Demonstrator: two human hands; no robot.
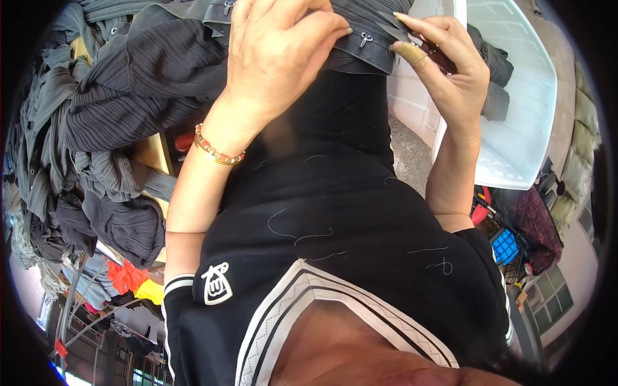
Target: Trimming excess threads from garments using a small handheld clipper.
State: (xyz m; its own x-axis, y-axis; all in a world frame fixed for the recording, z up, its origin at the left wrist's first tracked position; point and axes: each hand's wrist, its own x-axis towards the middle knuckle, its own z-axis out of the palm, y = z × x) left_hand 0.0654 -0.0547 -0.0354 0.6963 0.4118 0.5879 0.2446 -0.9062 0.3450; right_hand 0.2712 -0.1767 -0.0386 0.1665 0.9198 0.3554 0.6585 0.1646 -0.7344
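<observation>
A dark grey ribbed garment (351,50) with a smooth band and small bow-shaped metal ornaments (365,40) lies at the top of the view. Over its band, my left hand (277,64) is closed in a pinch. Whatever sits between those fingertips is hidden. My right hand (454,67) grips small thread snips (394,29), their pointed blades apart and directed left, close to the bow ornament. A tan covering wraps the right thumb tip.
Heaped grey ribbed garments (135,77) fill the left side. On the right stands a translucent white bin (515,141) with dark clothing in it. A blue basket (505,246) and other items sit below that bin. Loose pale threads cling to my black shirt (347,219).
</observation>
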